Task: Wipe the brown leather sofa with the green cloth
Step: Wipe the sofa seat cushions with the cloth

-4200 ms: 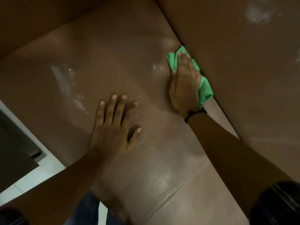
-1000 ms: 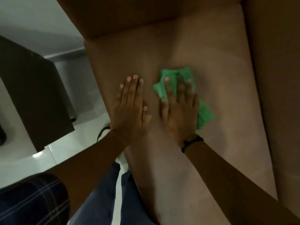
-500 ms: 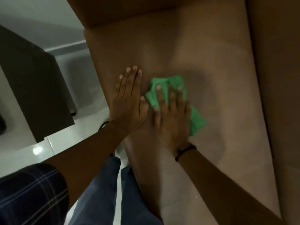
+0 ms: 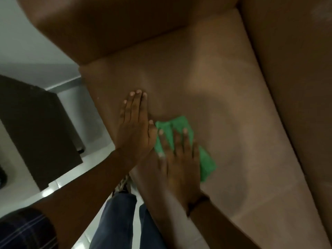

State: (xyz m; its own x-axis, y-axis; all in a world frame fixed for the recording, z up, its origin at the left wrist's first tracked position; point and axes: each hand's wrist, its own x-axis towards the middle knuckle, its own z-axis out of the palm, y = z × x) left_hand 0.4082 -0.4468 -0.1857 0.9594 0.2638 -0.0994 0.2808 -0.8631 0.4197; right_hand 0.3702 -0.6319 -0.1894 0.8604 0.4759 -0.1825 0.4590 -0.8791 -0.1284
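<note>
The brown leather sofa (image 4: 224, 83) fills the middle and right of the head view, its seat cushion in front of me. A folded green cloth (image 4: 206, 159) lies on the seat near its front edge. My right hand (image 4: 179, 159) presses flat on the cloth, fingers spread, a dark band at the wrist. My left hand (image 4: 133, 128) rests flat on the bare seat just left of the cloth, fingers together, its thumb touching the cloth's edge. Most of the cloth is hidden under my right hand.
The sofa armrest (image 4: 107, 24) rises at the top left and the backrest (image 4: 296, 87) along the right. A dark brown cabinet (image 4: 36, 126) stands on the white tiled floor (image 4: 59, 184) at left. My jeans-clad legs (image 4: 118, 221) are against the seat front.
My right hand has slid the cloth toward me and to the left along the seat, close against my left hand. The left hand has stayed planted.
</note>
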